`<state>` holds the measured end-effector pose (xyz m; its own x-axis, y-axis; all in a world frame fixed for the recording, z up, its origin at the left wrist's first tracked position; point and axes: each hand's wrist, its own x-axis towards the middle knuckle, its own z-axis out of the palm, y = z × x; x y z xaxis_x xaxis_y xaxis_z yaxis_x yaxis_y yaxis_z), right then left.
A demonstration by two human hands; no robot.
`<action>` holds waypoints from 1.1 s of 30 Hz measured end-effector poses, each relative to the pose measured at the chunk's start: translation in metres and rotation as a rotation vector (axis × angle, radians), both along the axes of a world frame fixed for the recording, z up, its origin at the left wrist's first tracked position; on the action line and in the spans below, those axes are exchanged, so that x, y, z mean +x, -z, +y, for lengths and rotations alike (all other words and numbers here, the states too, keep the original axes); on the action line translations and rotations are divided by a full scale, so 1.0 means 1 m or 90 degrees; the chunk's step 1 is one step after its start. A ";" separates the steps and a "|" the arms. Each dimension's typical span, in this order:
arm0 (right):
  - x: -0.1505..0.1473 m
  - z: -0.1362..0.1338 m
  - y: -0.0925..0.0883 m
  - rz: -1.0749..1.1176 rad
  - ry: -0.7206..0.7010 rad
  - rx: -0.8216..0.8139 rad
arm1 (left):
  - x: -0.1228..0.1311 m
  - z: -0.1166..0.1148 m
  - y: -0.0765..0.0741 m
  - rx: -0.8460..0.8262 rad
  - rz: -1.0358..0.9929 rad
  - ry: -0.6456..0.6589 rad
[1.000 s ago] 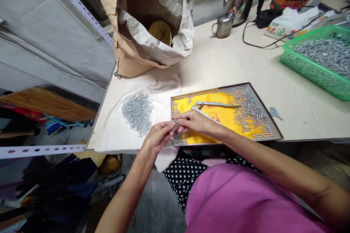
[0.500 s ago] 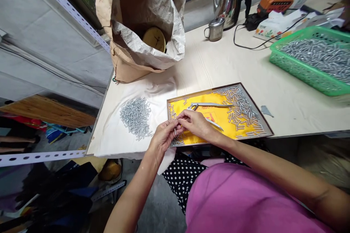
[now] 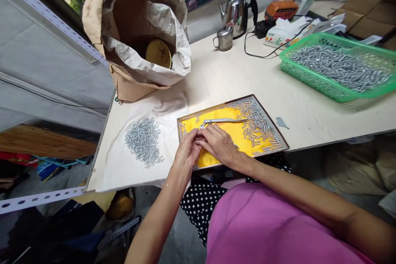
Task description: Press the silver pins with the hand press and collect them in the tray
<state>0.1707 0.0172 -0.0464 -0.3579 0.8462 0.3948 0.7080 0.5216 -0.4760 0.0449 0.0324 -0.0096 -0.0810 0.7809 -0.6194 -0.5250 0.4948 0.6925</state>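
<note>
My left hand (image 3: 188, 148) and my right hand (image 3: 219, 143) meet over the left part of a shallow tray (image 3: 181, 128). The fingertips of both are pinched together; whatever is between them is mostly hidden. A pair of silver hand pliers (image 3: 224, 120) lies in the tray, partly covered by my right hand. Beneath it is a yellow sheet (image 3: 213, 160) with red print. Many small metal pins (image 3: 258, 121) lie toward the tray's right end, a few at its left. On a white cloth (image 3: 116, 169) left of my hands is a pile of similar small metal pieces (image 3: 142, 141).
A big paper sack (image 3: 136, 84) with a round yellowish object (image 3: 158, 53) inside stands behind the cloth. At the right is a green basket (image 3: 309, 84) full of metal pins. A metal kettle (image 3: 236, 12), a lidded cup (image 3: 225, 39) and an orange battery-like block (image 3: 281, 9) stand at the back.
The view has turned somewhat to the right, so the table's things appear further left. Both hands stay together over the tray; a small metal piece visible earlier at my left fingers is now mostly hidden.
</note>
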 end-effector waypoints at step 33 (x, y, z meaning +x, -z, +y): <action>0.026 -0.025 0.010 0.278 -0.052 -0.177 | 0.008 -0.064 0.008 0.060 0.114 0.111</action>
<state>0.1966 -0.0081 -0.0561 -0.2793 0.9163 0.2869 0.3755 0.3793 -0.8457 0.0530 -0.0320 -0.0175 -0.0418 0.8463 -0.5310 -0.3033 0.4957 0.8138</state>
